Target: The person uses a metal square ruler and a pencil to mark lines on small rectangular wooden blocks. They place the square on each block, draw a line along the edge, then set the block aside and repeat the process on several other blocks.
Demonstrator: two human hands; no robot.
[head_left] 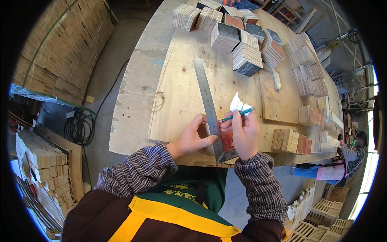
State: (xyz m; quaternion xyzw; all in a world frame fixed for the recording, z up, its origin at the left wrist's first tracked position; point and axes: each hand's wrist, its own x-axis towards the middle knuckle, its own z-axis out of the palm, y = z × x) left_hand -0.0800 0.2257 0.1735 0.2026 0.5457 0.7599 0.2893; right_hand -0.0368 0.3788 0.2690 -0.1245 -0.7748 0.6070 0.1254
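Two bare hands worked at the table's near edge, over a red-faced block (227, 140) of layered wood. The left hand (189, 137) had its thumb and forefinger spread in a curve at the block's left side, both tips meeting the steel ruler (205, 94) and steadying it there. The right hand (244, 135), just right of it, pinched a slim green pencil (248, 109) between thumb and fingers, its shaft slanting across above the block. A white scrap (237, 101) showed beyond those fingers; whether they gripped it, I could not tell.

The ruler lay across the block, its near end by the table's edge and its far end out over a pale plywood sheet (177, 97). Near right stood a short row of blocks (290, 141). Beyond it, a thinner board (280, 105) bore one small wood piece (277, 80), and more stacked blocks (306, 68) lined the table (135, 92) along its right side. At the far end sat a loose cluster of blocks (225, 36), some with black or reddish faces.
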